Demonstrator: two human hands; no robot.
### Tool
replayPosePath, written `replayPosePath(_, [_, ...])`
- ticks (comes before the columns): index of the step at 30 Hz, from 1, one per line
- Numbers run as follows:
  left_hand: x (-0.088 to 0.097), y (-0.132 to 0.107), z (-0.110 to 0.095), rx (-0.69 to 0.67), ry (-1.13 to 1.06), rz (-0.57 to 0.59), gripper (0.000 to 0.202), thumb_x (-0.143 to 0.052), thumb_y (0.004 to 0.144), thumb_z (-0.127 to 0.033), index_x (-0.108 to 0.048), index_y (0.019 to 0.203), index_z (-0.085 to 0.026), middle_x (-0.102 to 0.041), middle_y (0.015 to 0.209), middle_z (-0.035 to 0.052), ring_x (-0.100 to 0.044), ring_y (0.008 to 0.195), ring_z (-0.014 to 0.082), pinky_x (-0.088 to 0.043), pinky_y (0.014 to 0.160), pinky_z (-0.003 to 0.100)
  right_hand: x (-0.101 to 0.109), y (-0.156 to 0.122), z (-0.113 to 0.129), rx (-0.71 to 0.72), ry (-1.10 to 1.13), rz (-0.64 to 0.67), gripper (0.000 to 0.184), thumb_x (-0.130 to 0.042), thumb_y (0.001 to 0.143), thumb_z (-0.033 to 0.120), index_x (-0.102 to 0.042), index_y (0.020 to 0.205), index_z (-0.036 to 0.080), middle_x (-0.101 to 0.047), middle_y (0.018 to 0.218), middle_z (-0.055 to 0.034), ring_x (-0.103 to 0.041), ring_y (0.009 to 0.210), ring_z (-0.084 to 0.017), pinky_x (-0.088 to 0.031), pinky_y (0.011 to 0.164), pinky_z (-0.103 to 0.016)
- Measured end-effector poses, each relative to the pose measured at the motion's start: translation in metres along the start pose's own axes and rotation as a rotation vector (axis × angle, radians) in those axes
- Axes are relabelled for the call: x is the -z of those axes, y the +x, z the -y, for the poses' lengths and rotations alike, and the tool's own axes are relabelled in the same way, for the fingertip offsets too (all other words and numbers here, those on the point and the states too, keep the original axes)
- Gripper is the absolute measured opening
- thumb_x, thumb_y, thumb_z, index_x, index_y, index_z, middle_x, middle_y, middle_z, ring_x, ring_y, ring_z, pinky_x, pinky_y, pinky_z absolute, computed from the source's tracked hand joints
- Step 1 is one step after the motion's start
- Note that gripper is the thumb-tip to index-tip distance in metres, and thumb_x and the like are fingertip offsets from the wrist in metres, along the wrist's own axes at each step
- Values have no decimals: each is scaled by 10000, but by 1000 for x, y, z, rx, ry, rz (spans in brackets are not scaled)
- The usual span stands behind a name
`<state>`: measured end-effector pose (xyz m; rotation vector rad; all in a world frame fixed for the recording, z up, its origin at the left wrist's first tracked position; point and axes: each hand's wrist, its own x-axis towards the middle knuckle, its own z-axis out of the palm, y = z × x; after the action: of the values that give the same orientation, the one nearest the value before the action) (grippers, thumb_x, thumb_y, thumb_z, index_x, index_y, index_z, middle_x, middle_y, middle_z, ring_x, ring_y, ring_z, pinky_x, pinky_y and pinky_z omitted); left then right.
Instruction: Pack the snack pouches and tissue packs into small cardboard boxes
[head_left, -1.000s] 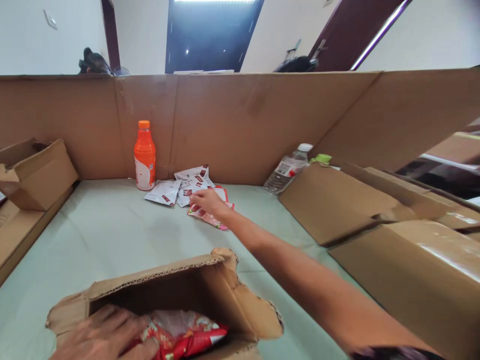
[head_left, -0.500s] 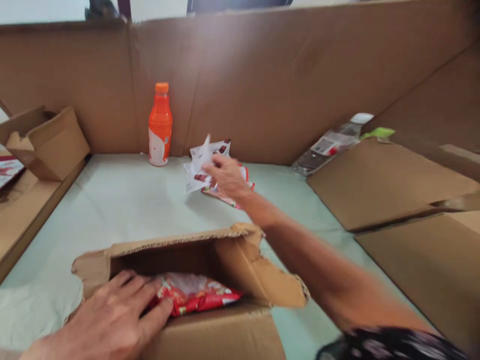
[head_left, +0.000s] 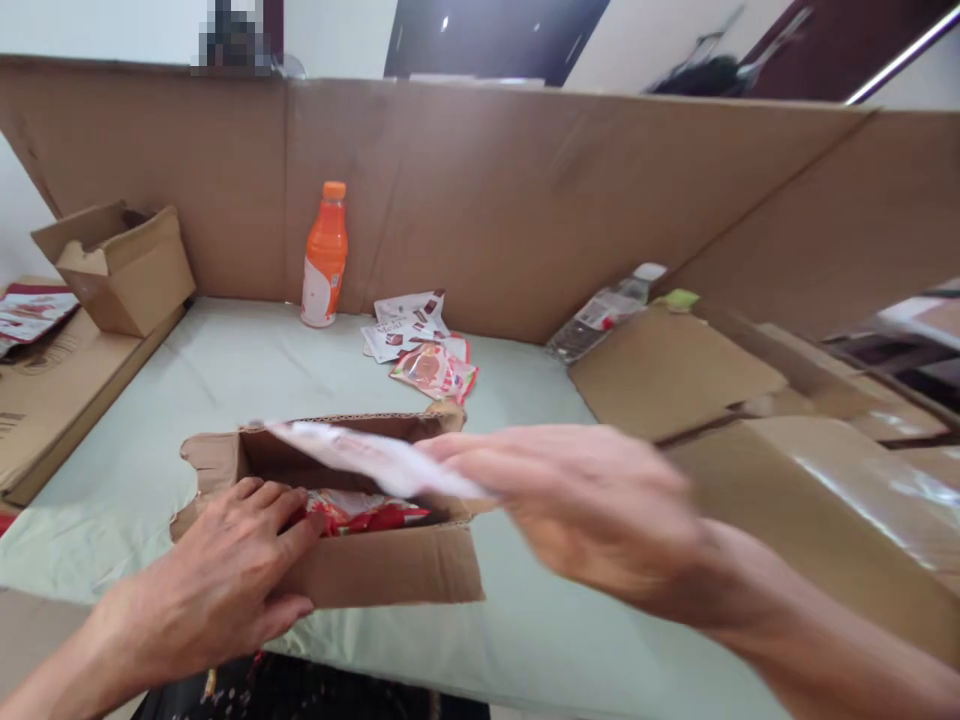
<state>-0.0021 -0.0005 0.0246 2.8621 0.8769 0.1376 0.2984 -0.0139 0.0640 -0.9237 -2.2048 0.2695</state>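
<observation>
Tabletop (head_left: pixel 247 370), white packet (head_left: pixel 360 455) seemingly in right hand (head_left: pixel 592 505), over box (head_left: pixel 390 570)

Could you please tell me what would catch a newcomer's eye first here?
The blurred right hand, mid-frame, holds a white packet over the open box near the front of the table. The left hand rests on the box's left side, fingers on a red packet inside. At the back, an orange bottle stands upright by the cardboard wall.

You have two bottles: an orange bottle (head_left: pixel 325 255) and, right of it, a clear bottle (head_left: pixel 604 312). Two open boxes: a large box (head_left: pixel 375 575) in front of it, a small box (head_left: pixel 124 265) left.
</observation>
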Motion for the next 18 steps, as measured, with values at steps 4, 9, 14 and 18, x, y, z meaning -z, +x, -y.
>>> replayPosePath(4, [-7,-10,-3,12,45,-114,470,-745,841,-291,-599,1280,-207,-685,1287,126,-645,1166,326,-556,978,483,-36,20,-9,227,-322,316,354,-383,906,-24,-655,972,192,-775,965,-88,-676,683,-174,-511,619,-304])
replayPosePath(9, [-5,-12,-4,-117,67,-291,437,-643,913,-172,-564,1342,-195,-658,1348,123,-604,1248,289,-545,1017,433,-65,37,-26,13,-223,702,341,-510,819,-61,-656,1027,166,-739,927,-49,-686,798,-190,-507,690,-297])
replayPosePath(14, [-8,2,0,-64,84,-337,367,-621,943,-316,-597,1280,-173,-722,1225,128,-683,1096,289,-590,896,412,-34,28,-21,-10,36,518,312,-539,901,24,-687,1111,202,-762,1112,-74,-697,1041,-203,-548,906,-341])
replayPosePath(18, [-14,12,13,-134,60,-295,364,-572,991,-502,-637,1181,-197,-773,1009,67,-730,853,228,-597,768,350,15,32,-66,-232,110,-130,198,-544,990,235,-740,1007,257,-776,928,-26,-697,828,-161,-554,762,-293])
